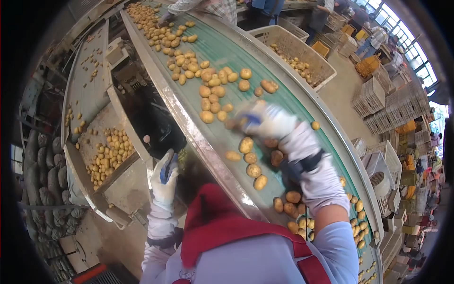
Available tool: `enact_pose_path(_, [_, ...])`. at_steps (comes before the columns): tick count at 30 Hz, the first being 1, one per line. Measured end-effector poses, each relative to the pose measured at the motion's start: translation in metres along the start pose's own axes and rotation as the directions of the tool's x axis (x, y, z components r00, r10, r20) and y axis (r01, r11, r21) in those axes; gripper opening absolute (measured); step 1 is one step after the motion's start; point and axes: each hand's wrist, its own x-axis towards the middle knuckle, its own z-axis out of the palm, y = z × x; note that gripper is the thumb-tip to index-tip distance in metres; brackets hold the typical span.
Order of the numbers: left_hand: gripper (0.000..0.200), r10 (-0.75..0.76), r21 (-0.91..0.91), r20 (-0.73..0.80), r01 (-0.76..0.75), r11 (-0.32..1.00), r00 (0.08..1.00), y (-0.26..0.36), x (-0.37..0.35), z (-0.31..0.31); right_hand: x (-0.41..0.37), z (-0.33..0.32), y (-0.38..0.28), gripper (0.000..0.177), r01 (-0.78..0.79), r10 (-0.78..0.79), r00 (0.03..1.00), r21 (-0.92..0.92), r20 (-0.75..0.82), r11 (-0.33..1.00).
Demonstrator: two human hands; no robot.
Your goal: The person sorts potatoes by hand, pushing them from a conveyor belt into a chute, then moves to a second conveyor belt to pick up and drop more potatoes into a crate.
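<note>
Indoors, seen from the head camera, a worker in a pale lilac top with red straps (265,231) leans over a green conveyor belt (215,45) carrying loose potatoes (215,90). They lie bunched along the near metal rail (201,146) and scattered around the worker's right hand. Over the belt, the right hand (265,120), in a white glove with blue on the fingers, is blurred; its fingers curl downward beside a brownish potato (231,124), and whether they grip it cannot be told. Left of the rail, the similarly gloved left hand (164,176) is raised with fingers extended and parted, nothing visible in its hold.

Beyond the belt, a large pale plastic crate (326,80) with slotted walls is partly filled with potatoes. To the left, a metal-sided bin (124,171) contains a heap of them, yellow and rounded, beneath a second, greyish belt (92,45) dotted with a few more. Slatted crates (373,97) stand stacked on the floor at right, near orange ones (366,67), while dark, bulging sacks (45,191) are piled at far left.

Smooth and mostly oval, the potatoes range from bright yellow to dull brown against the flat green surface; the steel rail is scuffed and shiny. A co-worker's checked garment (222,10) shows at the top.
</note>
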Motion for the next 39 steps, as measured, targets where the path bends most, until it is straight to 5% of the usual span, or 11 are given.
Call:
enact_pose_path(5, [0.046,0.44,0.395,0.347,-0.555,0.732,0.828,0.007,0.069,0.048,0.001,-0.112,0.091,0.048,-0.582,0.202,0.714,-0.408,-0.671,0.703])
enact_pose_path(11, [0.044,0.362,0.444,0.634,-0.706,0.553,0.683,-0.008,0.113,0.097,0.032,-0.023,0.116,0.047,-0.493,0.454,0.867,-0.221,-0.204,0.842])
enact_pose_path(19, [0.059,0.391,0.376,0.409,-0.543,0.751,0.824,-0.017,0.186,0.086,0.099,0.038,0.137,0.053,-0.699,0.635,0.712,-0.206,-0.3,0.685])
enact_pose_path(23, [0.067,0.183,0.712,0.398,-0.428,0.557,0.899,-0.006,0.274,0.116,0.082,0.032,0.138,0.046,-0.576,0.49,0.804,-0.235,-0.337,0.783])
enact_pose_path(24, [0.065,0.031,0.708,0.489,-0.417,0.57,0.872,-0.004,0.271,0.121,0.073,0.027,0.141,0.043,-0.556,0.561,0.795,0.092,-0.233,0.826])
enact_pose_path(27, [0.054,-0.091,0.634,0.751,-0.674,0.38,0.654,0.005,0.238,0.129,0.047,0.007,0.138,0.039,-0.285,0.531,0.847,0.819,-0.028,0.498])
enact_pose_path(29, [0.048,0.114,0.337,0.892,-0.812,0.476,0.437,0.002,0.217,0.109,0.036,0.005,0.11,0.04,0.044,0.565,0.818,0.99,-0.114,0.136])
enact_pose_path(31, [0.041,0.219,0.2,0.859,-0.698,0.688,0.463,0.002,0.225,0.093,0.026,0.002,0.102,0.041,0.154,0.577,0.785,0.973,-0.227,0.173])
enact_pose_path(33, [0.034,0.405,0.264,0.721,-0.764,0.59,0.562,0.009,0.268,0.081,0.039,-0.001,0.075,0.041,0.176,0.622,0.745,0.971,-0.24,0.164])
enact_pose_path(35, [0.029,0.145,0.617,0.692,-0.684,0.388,0.707,0.017,0.319,0.082,0.048,-0.002,0.07,0.042,0.227,0.637,0.736,0.97,-0.229,0.086])
enact_pose_path(39, [0.028,-0.155,0.663,0.734,-0.747,-0.047,0.661,0.019,0.342,0.113,0.09,0.004,0.058,0.04,0.068,0.54,0.825,0.978,-0.168,0.199])
